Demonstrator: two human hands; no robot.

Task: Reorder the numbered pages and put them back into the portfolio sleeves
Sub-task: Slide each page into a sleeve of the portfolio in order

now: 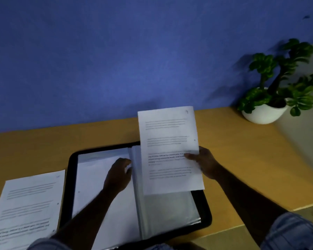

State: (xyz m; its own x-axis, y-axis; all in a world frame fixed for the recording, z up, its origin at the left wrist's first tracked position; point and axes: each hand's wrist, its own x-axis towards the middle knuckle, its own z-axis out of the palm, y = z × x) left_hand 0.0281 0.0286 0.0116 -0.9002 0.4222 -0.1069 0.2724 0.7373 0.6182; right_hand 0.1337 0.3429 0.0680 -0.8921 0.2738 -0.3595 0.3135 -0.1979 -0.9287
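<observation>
A loose page (pixel 27 204) of print lies flat on the worktop (pixel 242 159) at the left, just beside the open black portfolio (pixel 69 186); the left hand (pixel 118 175) rests on its left half, fingers curled to pinch the edge of the clear sleeves (pixel 170 210) at the spine; the right hand (pixel 206 163) grips a numbered page (pixel 168 138) by its right edge, raised over the right half; a potted plant (pixel 278 83) stands far right.

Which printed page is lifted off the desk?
The page pinched by the right hand above the portfolio; the other page lies flat on the desk, far left.
</observation>
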